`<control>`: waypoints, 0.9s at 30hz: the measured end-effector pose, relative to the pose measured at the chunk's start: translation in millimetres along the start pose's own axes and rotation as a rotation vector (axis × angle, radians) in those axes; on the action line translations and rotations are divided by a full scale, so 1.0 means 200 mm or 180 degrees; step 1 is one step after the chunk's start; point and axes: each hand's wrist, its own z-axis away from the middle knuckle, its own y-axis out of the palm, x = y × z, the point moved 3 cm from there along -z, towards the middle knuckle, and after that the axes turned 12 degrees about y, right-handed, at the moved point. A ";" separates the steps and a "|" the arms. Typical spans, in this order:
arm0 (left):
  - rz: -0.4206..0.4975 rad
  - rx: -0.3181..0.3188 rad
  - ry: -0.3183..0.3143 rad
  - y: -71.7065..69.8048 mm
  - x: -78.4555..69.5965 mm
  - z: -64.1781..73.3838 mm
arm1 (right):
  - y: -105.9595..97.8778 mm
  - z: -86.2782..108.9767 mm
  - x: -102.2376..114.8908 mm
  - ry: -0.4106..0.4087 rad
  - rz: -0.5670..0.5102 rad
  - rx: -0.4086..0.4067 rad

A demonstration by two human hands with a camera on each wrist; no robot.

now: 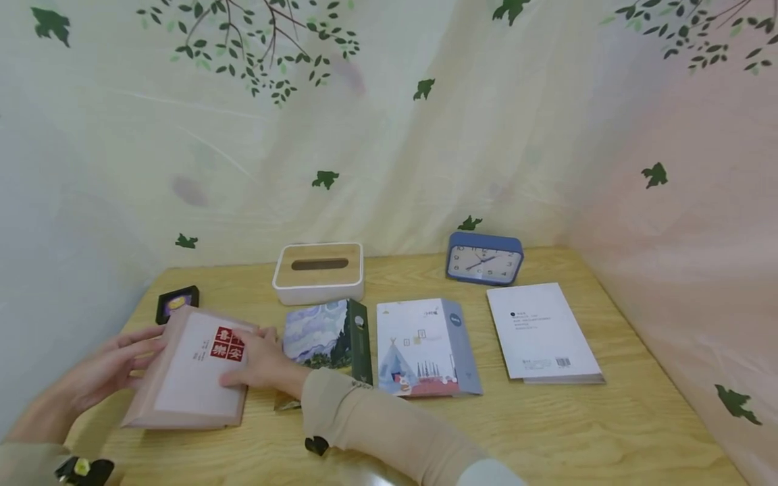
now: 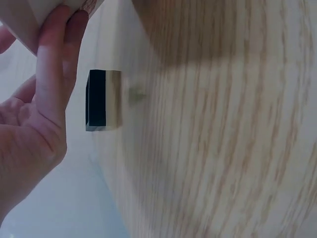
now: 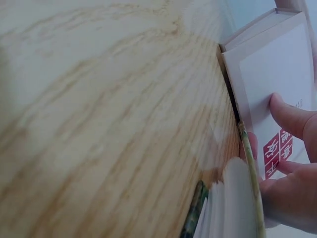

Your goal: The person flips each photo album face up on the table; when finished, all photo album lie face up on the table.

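A thick pink book [image 1: 188, 385] with a white cover panel and red square characters is tilted at the left of the table. My right hand [image 1: 267, 361] grips its right edge, with the thumb lying on the cover; in the right wrist view a fingertip [image 3: 252, 144] shows behind that edge. Along the left side, my left hand [image 1: 103, 371] touches the book with fairly straight fingers [image 2: 52, 74]. Its thumb is hard to make out. Right beside my right hand lies a book with a painted landscape [image 1: 316, 334], partly covered by that forearm.
A small black-framed item [image 1: 177, 302] sits behind the pink book. Farther back are a tissue box [image 1: 319, 290] and a blue clock [image 1: 484, 260]. A book with a tent picture [image 1: 419, 344] and a white book [image 1: 543, 334] lie to the right. Printed curtains surround the table [image 1: 644, 418].
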 end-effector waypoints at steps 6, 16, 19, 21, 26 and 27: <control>-0.0316 -0.0202 -0.0118 -0.02 0.04 0.01 | 0.02 0.01 0.02 -0.0041 0.0482 -0.0088; -0.1049 -0.0384 -0.0432 -0.01 0.07 0.01 | 0.00 0.02 0.02 -0.0126 0.0759 -0.0109; -0.1136 -0.0386 -0.0421 0.00 0.06 0.02 | 0.00 0.01 0.02 -0.0149 0.0786 -0.0107; -0.1207 -0.0429 -0.0459 0.00 0.05 0.02 | 0.00 0.00 0.02 -0.0170 0.0788 -0.0103; -0.1328 -0.0517 -0.0645 0.00 0.04 0.00 | 0.01 0.00 0.01 -0.0175 0.0759 -0.0073; -0.1339 -0.0523 -0.0670 0.00 0.04 0.00 | 0.01 0.00 0.02 -0.0170 0.0752 -0.0071</control>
